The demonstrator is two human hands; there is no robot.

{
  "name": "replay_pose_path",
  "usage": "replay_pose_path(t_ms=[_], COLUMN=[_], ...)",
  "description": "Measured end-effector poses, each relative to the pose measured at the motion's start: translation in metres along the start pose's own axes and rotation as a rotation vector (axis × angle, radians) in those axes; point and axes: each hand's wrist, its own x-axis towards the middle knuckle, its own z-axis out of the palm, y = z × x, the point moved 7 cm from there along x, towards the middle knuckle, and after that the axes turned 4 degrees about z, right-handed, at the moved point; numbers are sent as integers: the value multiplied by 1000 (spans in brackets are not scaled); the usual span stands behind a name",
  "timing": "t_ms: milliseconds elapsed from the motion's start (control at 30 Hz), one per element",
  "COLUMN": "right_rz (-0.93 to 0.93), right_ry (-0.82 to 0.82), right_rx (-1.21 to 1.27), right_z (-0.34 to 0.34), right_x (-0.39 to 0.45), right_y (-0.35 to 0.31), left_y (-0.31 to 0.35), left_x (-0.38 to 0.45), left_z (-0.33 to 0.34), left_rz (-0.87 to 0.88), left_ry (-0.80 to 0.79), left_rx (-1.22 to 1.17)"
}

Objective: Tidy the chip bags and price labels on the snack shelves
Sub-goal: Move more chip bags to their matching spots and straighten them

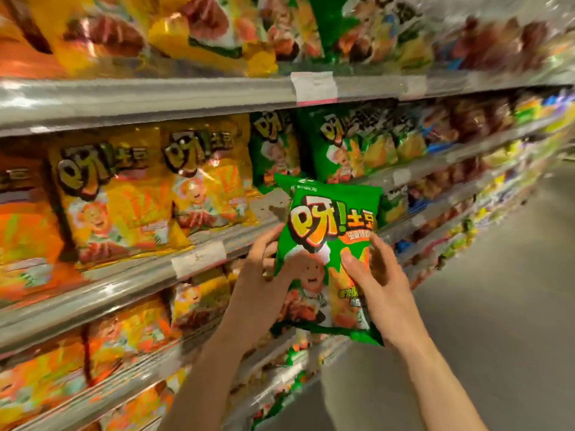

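While I look down from the head view, my left hand (264, 275) and right hand (378, 284) both clamp the green chip bag (326, 244), one on each side edge, out in front of the shelves. Its long axis stands upright, top leaning toward the green bags (339, 144) on the shelf just beyond (the likely slot). Both hands sit equally near; a price label (199, 259) lies left.

Both hands grip a green bag (329, 256) out in front of the shelves. Behind the grip, yellow bags (130, 194) and green bags (339, 144) pack the shelf face. Right of the grip, the aisle floor (497, 306) lies open.
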Motion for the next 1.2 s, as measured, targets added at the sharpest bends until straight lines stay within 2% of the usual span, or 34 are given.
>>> replay_pose_path(t_ms=[100,267,500,600,700,800,900,1033,1200], right_rz=[-19,-91,-115,-138,-176,-200,-144,-155,-186], right_ry=[50,35,-141,-231,-353,-489,-631,-704,-755], right_rx=[-24,-41,-14,-56,-68,-32,75,132,75], right_z=[-33,-57,-45,-37,-28,-21,-11,5,20], right_x=[53,135,213,232,251,264,274,279,275], right_y=[0,-18,-21,-24,-25,-26,-25,-23,-34], left_y=[-12,-20,-32,-34,-31,-25,-19,-13,-8], left_x=[49,121,172,180,177,167,160,153,148], left_z=[39,67,69,68,68,71,72,67,56], left_rz=[0,-12,24,4,11,-34,-64,-68,-54], left_ry=[-31,47,176,284,419,512,583,630,646], left_rx=[10,9,52,-11,93,123,172,215,248])
